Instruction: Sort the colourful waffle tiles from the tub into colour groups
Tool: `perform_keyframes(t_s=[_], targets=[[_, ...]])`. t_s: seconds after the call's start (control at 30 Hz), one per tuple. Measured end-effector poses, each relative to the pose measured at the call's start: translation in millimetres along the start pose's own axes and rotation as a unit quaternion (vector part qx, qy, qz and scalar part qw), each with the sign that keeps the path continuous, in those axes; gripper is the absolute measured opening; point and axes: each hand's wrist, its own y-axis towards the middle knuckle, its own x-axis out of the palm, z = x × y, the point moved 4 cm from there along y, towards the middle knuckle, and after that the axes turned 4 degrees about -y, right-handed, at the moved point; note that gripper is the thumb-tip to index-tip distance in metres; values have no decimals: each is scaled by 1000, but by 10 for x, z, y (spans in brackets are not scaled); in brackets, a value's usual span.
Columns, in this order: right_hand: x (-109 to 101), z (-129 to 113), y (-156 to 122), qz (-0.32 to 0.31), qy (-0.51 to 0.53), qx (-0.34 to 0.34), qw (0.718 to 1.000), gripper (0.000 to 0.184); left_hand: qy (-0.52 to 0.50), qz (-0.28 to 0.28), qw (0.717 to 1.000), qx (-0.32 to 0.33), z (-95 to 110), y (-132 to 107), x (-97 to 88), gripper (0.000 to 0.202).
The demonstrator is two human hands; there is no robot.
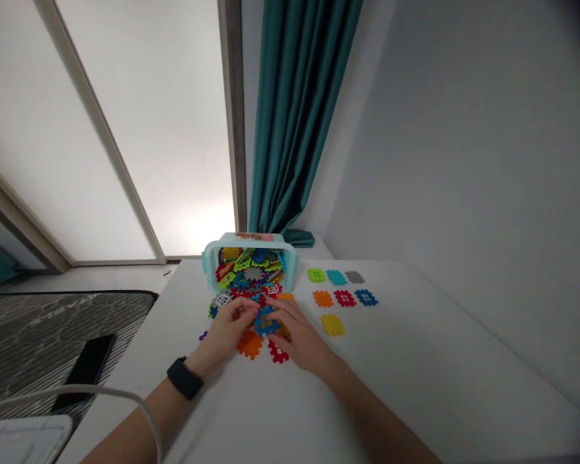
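Plastic waffle tiles (249, 270) being handled at a tipped storage tub (210, 261)

A blue waffle tile (265, 322) is being held at the open mouth of the tub, between a left hand (227, 325) and a right hand (297, 335). The left hand's fingers (244, 308) are being curled close together over the tiles, while the right hand's fingers (280, 309) are being kept nearly straight and pressed together. Whether the blue tile is being pinched cannot be told, since it is partly hidden by them. The tub is being rested on its side on a white table (415, 361), seemingly so that its contents are kept within reach of both hands. An orange tile (249, 344) and a red tile (278, 351) are being left just in front of the tub, below the hands. To the right of the tub, seven single tiles (344, 298) are being kept apart from the heap in loose rows, apparently so that each colour stays separately visible. A black wristband (185, 378) is being worn on the left wrist. To the left of the tub, a black smartphone (84, 364) is being left on a striped bedcover (53, 341).
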Motion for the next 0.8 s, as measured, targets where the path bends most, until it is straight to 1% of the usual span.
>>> perform_keyframes(t_s=[0.1, 0.2, 0.27, 0.33, 0.4, 0.47, 0.53, 0.57, 0.6, 0.63, 0.7, 0.77, 0.8], targets=[[-134, 14, 5, 6, -4, 6, 1000, 34, 20, -19, 1000, -2, 63, 51, 80, 37], [-266, 22, -42, 8, -9, 12, 1000, 29, 38, -43, 998, 3, 115, 108, 200, 37], [-347, 42, -114, 17, -19, 19, 999, 25, 36, -60, 998, -1, 101, 157, 317, 38], [-425, 91, -216, 33, -34, 28, 998, 25, 18, -72, 997, -12, 41, 221, 461, 40], [-509, 194, -344, 50, -52, 38, 997, 29, -8, -79, 997, -17, -40, 299, 619, 42], [-619, 367, -494, 70, -72, 50, 994, 32, -13, -97, 995, -4, -104, 385, 787, 42], [-767, 606, -665, 93, -95, 65, 989, 33, 49, -138, 988, 38, -131, 462, 958, 39], [-852, 745, -754, 102, -107, 78, 986, 33, 110, -168, 977, 73, -131, 490, 1047, 35], [-949, 891, -846, 117, -122, 96, 981, 33, 180, -201, 956, 116, -127, 509, 1138, 29], [-1048, 1039, -934, 128, -135, 116, 976, 33, 249, -235, 925, 161, -126, 519, 1230, 25], [-1236, 1318, -1088, 142, -155, 158, 965, 31, 362, -297, 850, 241, -148, 528, 1404, 22], [-1391, 1551, -1196, 146, -166, 195, 956, 31, 438, -337, 781, 293, -196, 558, 1557, 26], [-1451, 1643, -1230, 148, -168, 205, 953, 31, 466, -348, 752, 311, -221, 588, 1625, 28]])
